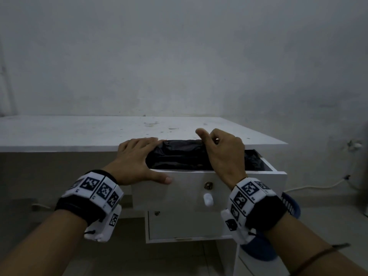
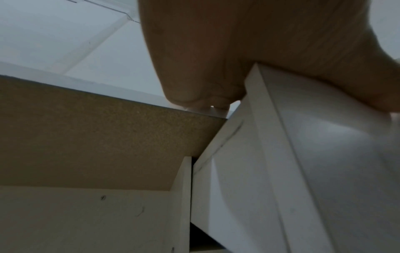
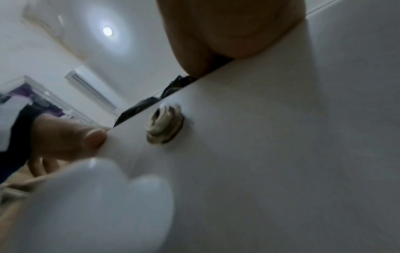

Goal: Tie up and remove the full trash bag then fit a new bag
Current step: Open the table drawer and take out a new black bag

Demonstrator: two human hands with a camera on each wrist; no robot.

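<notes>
Fetching new bag | black bags sit in open drawer under bench | right hand fingers curled, pinching bag plastic to lift | left hand flat, fingers straight, steadying drawer edge.

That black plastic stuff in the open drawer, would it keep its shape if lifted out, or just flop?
The black bag looks creased and crumpled, so it would probably sag and unfold rather than hold a shape. It appears to be thin film, so likely light. Its glossy sheen hints it may slide unless the right hand pinches it firmly.
</notes>
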